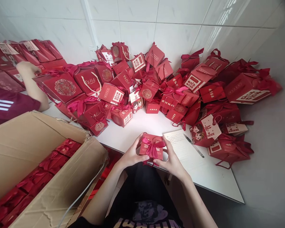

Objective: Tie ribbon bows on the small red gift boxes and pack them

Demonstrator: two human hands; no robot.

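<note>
A small red gift box [146,153] with a magenta ribbon bow [153,145] on top is held at the table's front edge. My left hand [133,153] grips its left side, thumb at the front corner. On the right side, my right hand [170,158] curls round the box in the same way. The underside of the box is hidden. Just right of my right hand lies an open notebook [178,152] with handwritten lines, and a pen [194,145] rests across it.
Many red gift boxes [147,90] are heaped along the tiled wall on the white table [142,125]. At left, a cardboard carton [85,171] holds more red boxes [41,172]. Another person's arm [34,84] reaches among boxes at the far left.
</note>
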